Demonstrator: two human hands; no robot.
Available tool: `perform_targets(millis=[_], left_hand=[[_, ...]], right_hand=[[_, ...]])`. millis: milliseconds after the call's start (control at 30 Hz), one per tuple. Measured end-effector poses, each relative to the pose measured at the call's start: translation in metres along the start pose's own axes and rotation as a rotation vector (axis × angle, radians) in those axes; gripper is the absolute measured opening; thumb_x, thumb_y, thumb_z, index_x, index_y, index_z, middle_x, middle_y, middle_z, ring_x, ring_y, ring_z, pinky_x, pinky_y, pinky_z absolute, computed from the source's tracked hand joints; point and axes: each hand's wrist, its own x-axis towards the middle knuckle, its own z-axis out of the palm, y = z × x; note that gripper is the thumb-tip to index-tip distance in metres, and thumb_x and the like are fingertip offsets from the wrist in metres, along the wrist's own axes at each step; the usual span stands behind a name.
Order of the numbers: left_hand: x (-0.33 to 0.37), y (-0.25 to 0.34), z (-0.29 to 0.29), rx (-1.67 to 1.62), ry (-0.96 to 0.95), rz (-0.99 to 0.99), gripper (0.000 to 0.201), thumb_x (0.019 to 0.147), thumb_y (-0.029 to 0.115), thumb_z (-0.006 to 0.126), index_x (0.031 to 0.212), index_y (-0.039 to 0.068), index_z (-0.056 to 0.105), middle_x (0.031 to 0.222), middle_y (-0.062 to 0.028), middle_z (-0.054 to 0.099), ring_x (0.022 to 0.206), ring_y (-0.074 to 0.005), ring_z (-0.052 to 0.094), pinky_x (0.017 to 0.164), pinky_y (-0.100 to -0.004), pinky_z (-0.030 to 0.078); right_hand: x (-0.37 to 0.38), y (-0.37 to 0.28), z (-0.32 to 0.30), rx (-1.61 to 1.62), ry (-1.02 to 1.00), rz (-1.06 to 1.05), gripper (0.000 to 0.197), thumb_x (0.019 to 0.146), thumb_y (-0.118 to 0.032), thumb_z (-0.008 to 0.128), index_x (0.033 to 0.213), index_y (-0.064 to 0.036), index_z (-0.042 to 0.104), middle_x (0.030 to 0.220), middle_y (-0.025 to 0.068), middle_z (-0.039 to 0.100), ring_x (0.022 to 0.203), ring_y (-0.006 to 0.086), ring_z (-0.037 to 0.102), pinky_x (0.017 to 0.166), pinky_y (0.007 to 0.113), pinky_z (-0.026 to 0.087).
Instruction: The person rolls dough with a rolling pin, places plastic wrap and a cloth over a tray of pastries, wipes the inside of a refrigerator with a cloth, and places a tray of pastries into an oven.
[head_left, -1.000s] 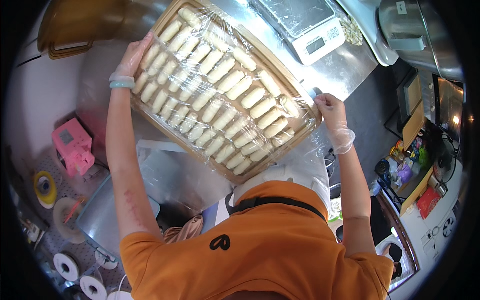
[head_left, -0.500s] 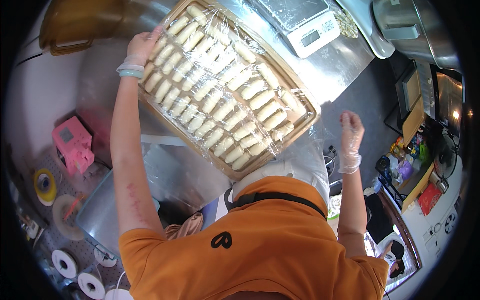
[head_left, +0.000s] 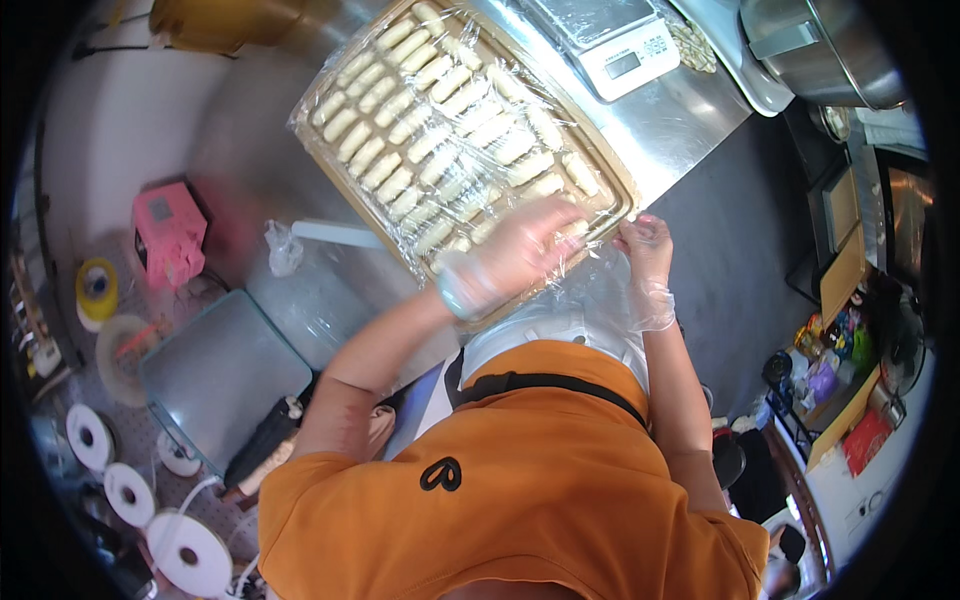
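A tan tray holds rows of pale dough rolls, with clear plastic film laid wrinkled over them. My left hand, in a clear glove, is over the tray's near right part. Motion smears its fingers. At the right corner my gloved right hand has its fingers curled together on the edge of the film, close against the rim. Some film hangs below the tray between the two hands, in front of my waist.
A white kitchen scale stands beyond the tray on the steel table. A metal pot is at the far right. To the left are a pink device, a lidded bin and several white rolls.
My left hand has left the tray's far left edge and come across to its near right. My right hand has moved in from the right to the tray's corner.
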Motion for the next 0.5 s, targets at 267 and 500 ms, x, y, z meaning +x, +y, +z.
perform_targets(millis=[267, 500], left_hand=[[-0.046, -0.009, 0.126, -1.745, 0.446, -0.831, 0.047, 0.090, 0.025, 0.055, 0.123, -0.006, 0.040, 0.122, -0.0153, 0.049, 0.115, -0.0239, 0.047, 0.096, -0.0334, 0.038], [-0.054, -0.010, 0.146, -2.125, 1.316, -0.665, 0.047, 0.089, 0.025, 0.056, 0.123, -0.001, 0.038, 0.126, -0.0122, 0.043, 0.121, -0.0254, 0.039, 0.101, -0.0402, 0.034]], right_hand=[[0.021, -0.010, -0.015, 0.255, -0.289, 0.272, 0.029, 0.090, -0.024, 0.056, 0.104, 0.0006, 0.050, 0.090, 0.0088, 0.057, 0.076, 0.0176, 0.058, 0.069, 0.031, 0.048], [0.029, -0.028, -0.016, 0.196, -0.454, 0.323, 0.034, 0.093, -0.030, 0.049, 0.108, -0.0003, 0.050, 0.084, 0.0076, 0.057, 0.071, 0.0162, 0.056, 0.065, 0.029, 0.047]])
